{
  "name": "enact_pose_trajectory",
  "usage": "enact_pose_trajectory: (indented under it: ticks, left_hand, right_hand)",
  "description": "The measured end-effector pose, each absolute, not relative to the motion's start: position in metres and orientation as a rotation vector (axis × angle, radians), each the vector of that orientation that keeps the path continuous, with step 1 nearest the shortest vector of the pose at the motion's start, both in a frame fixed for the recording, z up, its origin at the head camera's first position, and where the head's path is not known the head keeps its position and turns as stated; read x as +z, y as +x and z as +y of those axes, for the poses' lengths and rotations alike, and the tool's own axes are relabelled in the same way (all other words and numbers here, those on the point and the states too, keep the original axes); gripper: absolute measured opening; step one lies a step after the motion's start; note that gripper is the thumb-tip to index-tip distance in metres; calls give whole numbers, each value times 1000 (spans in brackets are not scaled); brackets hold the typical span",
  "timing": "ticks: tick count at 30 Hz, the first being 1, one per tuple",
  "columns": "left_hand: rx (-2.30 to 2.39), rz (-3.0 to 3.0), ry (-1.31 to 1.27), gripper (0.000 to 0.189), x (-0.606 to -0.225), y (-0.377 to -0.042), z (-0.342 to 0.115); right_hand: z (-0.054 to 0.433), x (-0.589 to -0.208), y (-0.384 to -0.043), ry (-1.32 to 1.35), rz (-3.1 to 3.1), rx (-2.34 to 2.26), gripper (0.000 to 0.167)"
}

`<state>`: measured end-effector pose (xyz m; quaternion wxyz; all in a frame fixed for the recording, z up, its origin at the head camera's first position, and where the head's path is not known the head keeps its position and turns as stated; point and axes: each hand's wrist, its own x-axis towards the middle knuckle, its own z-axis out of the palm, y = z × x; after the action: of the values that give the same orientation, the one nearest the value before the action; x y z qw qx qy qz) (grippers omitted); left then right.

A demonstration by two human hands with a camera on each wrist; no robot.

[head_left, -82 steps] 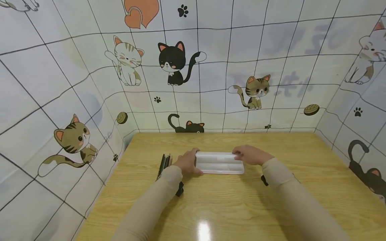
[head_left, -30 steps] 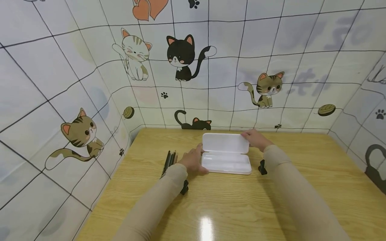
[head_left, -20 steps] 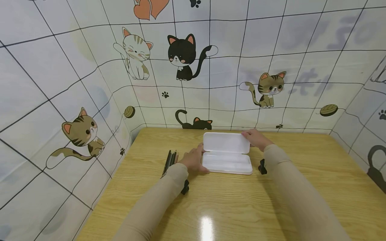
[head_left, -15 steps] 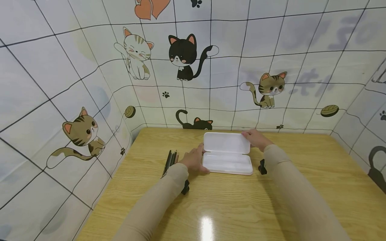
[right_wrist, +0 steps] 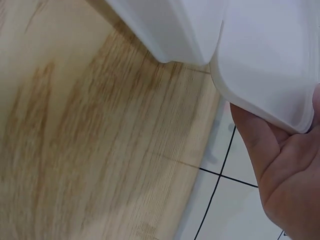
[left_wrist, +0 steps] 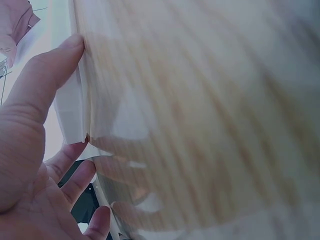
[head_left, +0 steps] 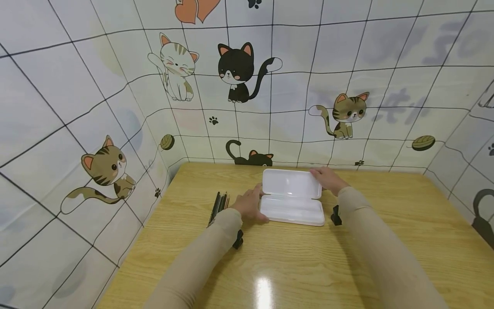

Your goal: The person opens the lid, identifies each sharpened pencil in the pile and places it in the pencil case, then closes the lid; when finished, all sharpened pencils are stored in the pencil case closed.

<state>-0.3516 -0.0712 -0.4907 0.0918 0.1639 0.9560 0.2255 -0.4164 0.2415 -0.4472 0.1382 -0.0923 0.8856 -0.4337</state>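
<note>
A white plastic pencil case [head_left: 292, 210] lies on the table with its lid [head_left: 291, 183] raised towards the wall; nothing shows inside its compartments. At the case's left end, my left hand [head_left: 248, 206] grips it, thumb at the front and fingers further back. The left wrist view has that thumb [left_wrist: 42, 75] against the white edge of the case [left_wrist: 70, 107]. My right hand [head_left: 329, 179] pinches the lid's right edge near the upper corner. Close up in the right wrist view, thumb and fingers meet around the lid's corner [right_wrist: 265, 65].
Several dark pencils [head_left: 218, 208] lie left of the left hand, partly behind the sleeve. Black wrist-worn pieces show by the left wrist [head_left: 238, 240] and right wrist [head_left: 336, 215]. Behind the wooden table [head_left: 293, 262] rises a wall covering printed with cats [head_left: 235, 71].
My right hand has swung the lid up and back from a partly raised position. Over the last second both hands stay nearly still, while the head view shifts slightly.
</note>
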Motion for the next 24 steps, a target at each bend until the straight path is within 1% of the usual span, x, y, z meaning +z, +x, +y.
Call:
enact_pose_trajectory:
  ticks: [5,12,16,20,23,24]
  left_hand:
    - [654,2841,495,129,-489,-350,-70]
    - [645,2847,507,132,-496,-353,-71]
    - [647,2844,502,132,-498,-354,-72]
    - [662,2834,506,132,-496,-354,-73]
    - [658,2836,508,133,-497,-355,-73]
    - [661,2841,508,133,-498,-356,-74]
  right_hand:
    - [245,-449,-414,-293,2565,-1277,58]
    - [250,-448,-407,-314,2571,-1315,65]
    - [255,-442,-398,-344,2570,-1318,70]
    - [264,-436,-383,-372,2626,-1176,79]
    - [270,-434,-370,-403,2666,-999,80]
    - [271,-434,-365,-420,2670,-938,78]
